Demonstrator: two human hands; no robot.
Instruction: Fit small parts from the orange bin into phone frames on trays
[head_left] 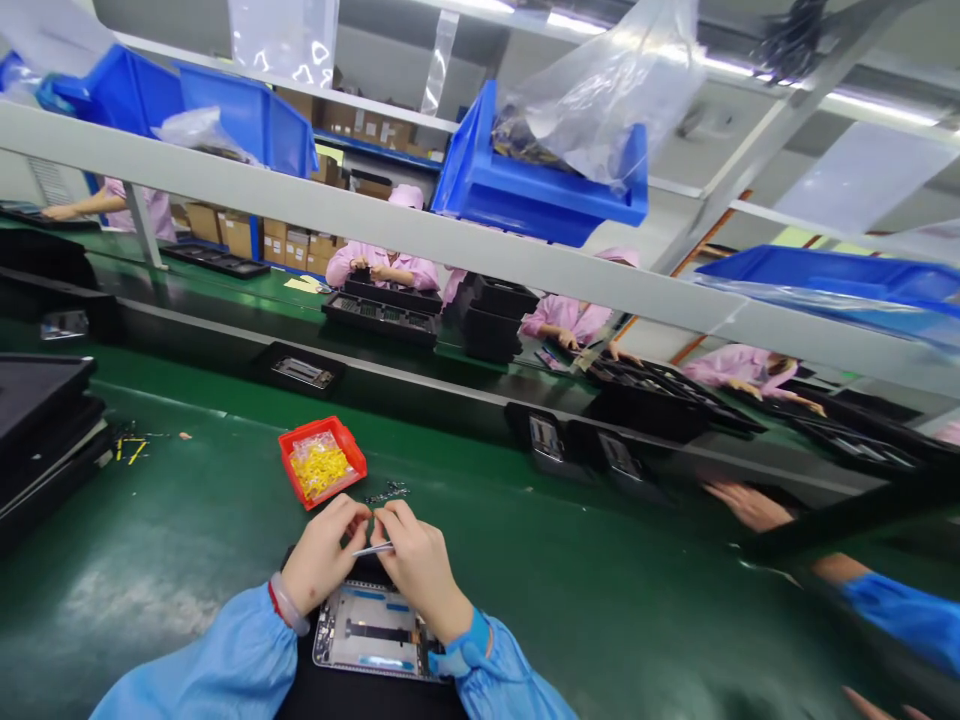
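My left hand [326, 550] and my right hand [416, 560] meet over a phone frame [367, 630], which lies on a black pad [330, 695]. A thin silver tool, which looks like tweezers [373, 549], is held in my right hand and points left. My left fingertips are pinched close to those of the right; whatever they hold is too small to make out. Ribbon cable and blue strips show inside the phone frame. Just beyond my hands is a red bin [358, 460] of small yellow parts [321, 464]. Small dark parts [388, 491] lie beside the bin.
Black trays [45, 430] are stacked at the left, near loose yellow pieces [133, 449]. Black holders with phone frames [301, 371] sit on the dark belt across the green bench. A co-worker's blurred hand [750, 505] reaches in at right. Blue bins [547, 180] hang over the rail.
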